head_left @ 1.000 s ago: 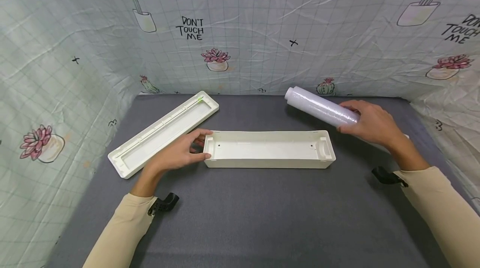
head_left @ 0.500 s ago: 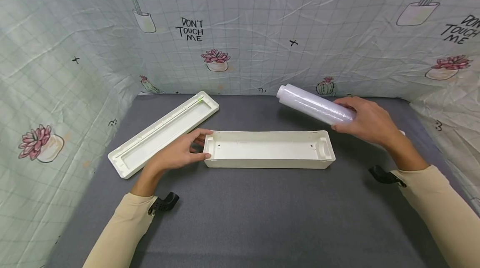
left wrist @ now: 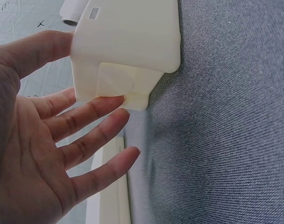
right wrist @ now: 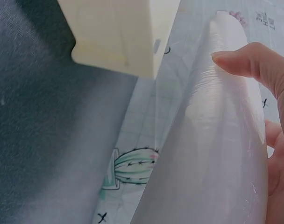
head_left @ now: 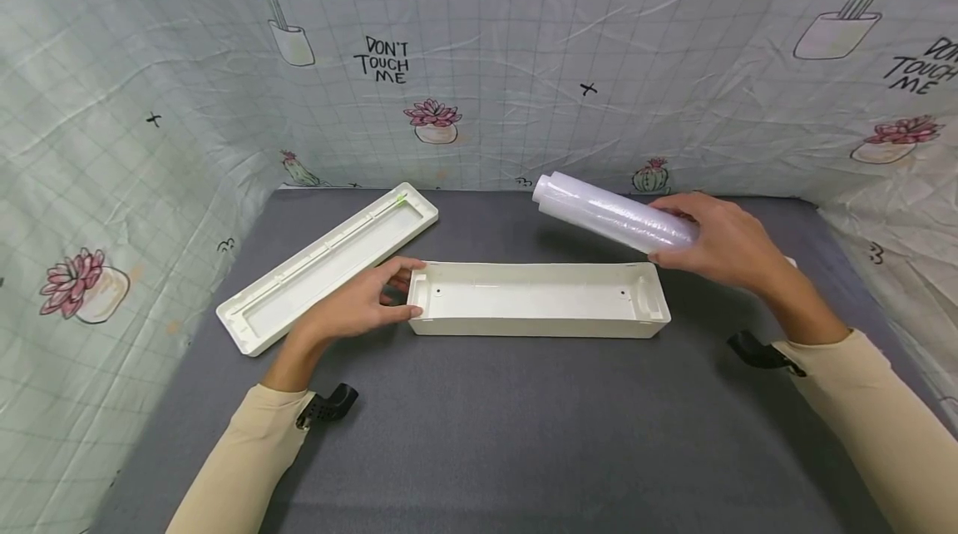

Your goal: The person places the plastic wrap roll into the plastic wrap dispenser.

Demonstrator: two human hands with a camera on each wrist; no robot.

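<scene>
My right hand grips a roll of cling film near its right part, thumb on the near side. The roll is held tilted above the table, behind and above the right half of a long open white box. In the right wrist view the cling film roll runs under the thumb, beside the box's end. My left hand holds the box's left end between thumb and fingers. Seen from the left wrist, the thumb is at one edge of the box end and fingertips touch its wall.
A long white lid with a small green piece on its track lies slanting on the grey cloth, behind and left of my left hand. A fabric backdrop with cactus drawings hangs along the back and sides.
My right hand has moved left with the cling film roll, bringing it further over behind the box. The left hand, box and lid have stayed in place.
</scene>
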